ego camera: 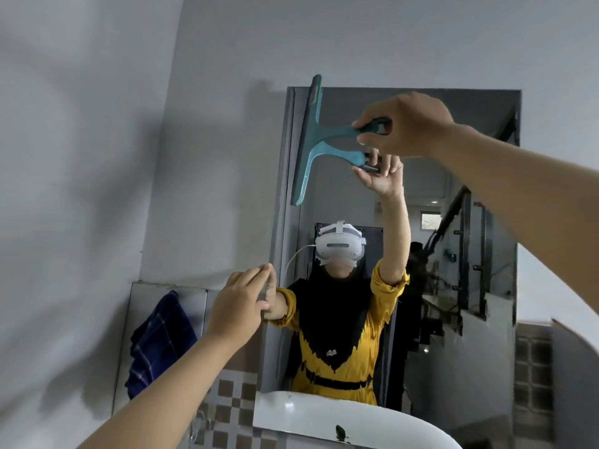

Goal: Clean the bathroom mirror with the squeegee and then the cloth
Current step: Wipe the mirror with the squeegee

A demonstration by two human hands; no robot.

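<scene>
1. A teal squeegee (312,137) stands with its blade nearly upright along the left edge of the mirror (453,196), the top tip rising just above the frame; its handle runs rightward, away from the blade.
2. The right hand (405,124) is clenched on the end of that handle, fingers wrapped over it; the grip is mirrored in the glass just below.
3. The left hand (241,303) is released, fingers straight and together, holding nothing; its fingertips lie at the mirror's lower left edge, though whether they touch the frame cannot be told.
4. A dark blue checked cloth (158,345) hangs against a pale panel on the wall (97,157), left of the mirror and below the squeegee.
5. A white basin (324,416) sits beneath the mirror, with brown-and-white checked tiles (233,403) beside it.
6. The plain grey-white wall surrounds the mirror, which reflects a person in a yellow garment, dark head covering and white headset, with a staircase and railing behind.
</scene>
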